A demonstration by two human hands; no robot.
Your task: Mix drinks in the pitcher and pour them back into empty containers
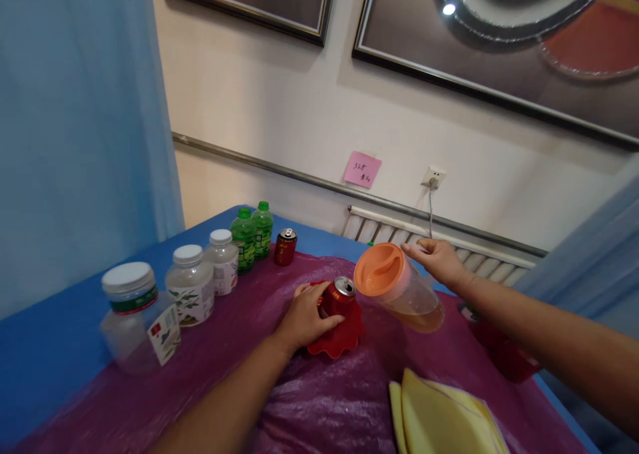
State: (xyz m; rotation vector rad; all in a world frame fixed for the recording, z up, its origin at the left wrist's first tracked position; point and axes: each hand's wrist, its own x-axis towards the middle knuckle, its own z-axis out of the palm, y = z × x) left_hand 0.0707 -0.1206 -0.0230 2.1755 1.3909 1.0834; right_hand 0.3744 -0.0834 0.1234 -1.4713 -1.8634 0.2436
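Note:
Fingers of my left hand point(308, 314) wrap round a red can point(341, 298) with an open top. The can is in or on a red funnel-like piece with a wavy rim point(335, 342). To its right, my right hand point(439, 261) grips a clear plastic pitcher point(412, 304) by its handle side. The pitcher has an orange lid point(380, 269), is tilted with the lid toward the can, and holds some brownish liquid near its base. A gap separates lid and can, and no stream of liquid shows between them.
Clear jars with white lids point(190, 284), two green bottles point(243, 239) and another can point(285, 246) stand at the left. A yellow cloth point(444, 414) lies at the front right. A dark red object point(509, 357) is partly behind my right forearm.

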